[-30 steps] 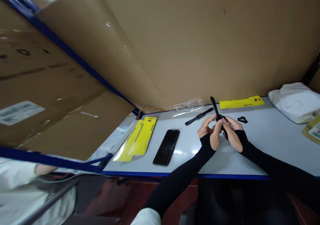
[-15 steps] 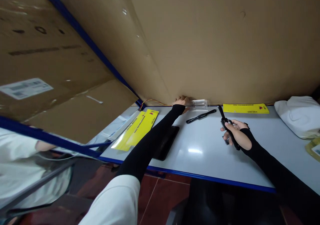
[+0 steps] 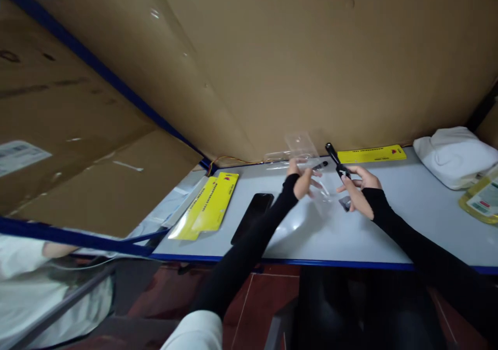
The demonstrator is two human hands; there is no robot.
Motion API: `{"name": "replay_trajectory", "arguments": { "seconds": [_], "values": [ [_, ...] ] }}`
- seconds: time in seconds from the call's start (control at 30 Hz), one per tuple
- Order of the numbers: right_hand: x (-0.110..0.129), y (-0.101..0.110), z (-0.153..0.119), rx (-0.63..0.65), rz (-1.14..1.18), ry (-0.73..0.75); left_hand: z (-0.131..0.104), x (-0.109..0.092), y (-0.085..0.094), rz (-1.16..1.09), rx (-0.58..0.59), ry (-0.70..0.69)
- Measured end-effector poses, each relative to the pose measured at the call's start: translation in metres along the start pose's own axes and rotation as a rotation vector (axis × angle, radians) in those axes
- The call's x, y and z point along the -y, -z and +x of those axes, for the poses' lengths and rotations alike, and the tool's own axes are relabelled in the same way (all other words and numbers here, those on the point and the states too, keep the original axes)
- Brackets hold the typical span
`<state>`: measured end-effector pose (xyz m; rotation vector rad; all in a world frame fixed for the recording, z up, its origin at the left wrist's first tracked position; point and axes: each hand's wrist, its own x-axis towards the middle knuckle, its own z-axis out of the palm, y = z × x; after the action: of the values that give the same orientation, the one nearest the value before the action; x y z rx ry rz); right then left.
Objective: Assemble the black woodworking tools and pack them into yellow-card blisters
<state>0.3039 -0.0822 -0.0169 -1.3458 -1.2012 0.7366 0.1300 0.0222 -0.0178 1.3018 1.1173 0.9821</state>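
My left hand (image 3: 303,180) is closed on a clear plastic package (image 3: 301,145), blurred by motion, over the back of the table. Behind its fingers a black tool (image 3: 320,165) lies on the tabletop, partly hidden. To the right, my right hand (image 3: 360,188) is wrapped round a second black tool (image 3: 333,155), its handle pointing up and left. A small clear piece with something dark (image 3: 345,203) shows below the right fingers. The two hands are apart.
Yellow cards (image 3: 215,200) lie at the left beside a black phone (image 3: 252,216). Another yellow card (image 3: 371,154) lies at the back. A white cloth bundle (image 3: 453,155) and a bottle of yellow liquid (image 3: 482,197) stand right. Cardboard walls the table; a person's sleeve (image 3: 21,256) shows far left.
My left hand has come from the back edge toward the right hand, bringing the clear package up off the table. My right hand still holds its tool. The camera view has shifted.
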Motion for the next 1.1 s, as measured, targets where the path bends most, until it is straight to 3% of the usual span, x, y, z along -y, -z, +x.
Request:
{"name": "replay_trajectory", "arguments": {
  "seconds": [0.07, 0.13, 0.23, 0.37, 0.47, 0.57, 0.67, 0.9, 1.1],
  "values": [
    [0.002, 0.0, -0.003, -0.026, -0.257, 0.09, -0.016, 0.021, -0.04, -0.19, 0.058, 0.058],
    [0.0, 0.0, -0.004, -0.019, -0.524, 0.112, -0.028, 0.033, -0.067, -0.333, 0.089, 0.119],
    [-0.011, 0.002, -0.003, 0.005, -0.781, 0.105, -0.034, 0.037, -0.081, -0.424, 0.132, 0.18],
    [-0.025, 0.008, 0.0, 0.043, -0.754, 0.268, -0.029, 0.039, -0.072, -0.577, 0.106, 0.156],
    [-0.027, 0.013, 0.001, -0.035, -0.69, 0.39, -0.022, 0.041, -0.062, -0.631, 0.088, 0.128],
    [-0.024, 0.016, 0.001, -0.122, -0.665, 0.473, -0.019, 0.042, -0.051, -0.581, 0.169, 0.149],
    [-0.026, 0.015, 0.0, -0.065, -0.629, 0.52, -0.017, 0.045, -0.043, -0.506, 0.226, 0.166],
    [-0.04, 0.01, 0.006, 0.113, -0.511, 0.38, -0.013, 0.055, -0.041, -0.488, 0.184, 0.156],
    [-0.048, 0.009, 0.005, 0.107, -0.53, 0.26, -0.018, 0.049, -0.041, -0.485, 0.239, 0.14]
  ]
}}
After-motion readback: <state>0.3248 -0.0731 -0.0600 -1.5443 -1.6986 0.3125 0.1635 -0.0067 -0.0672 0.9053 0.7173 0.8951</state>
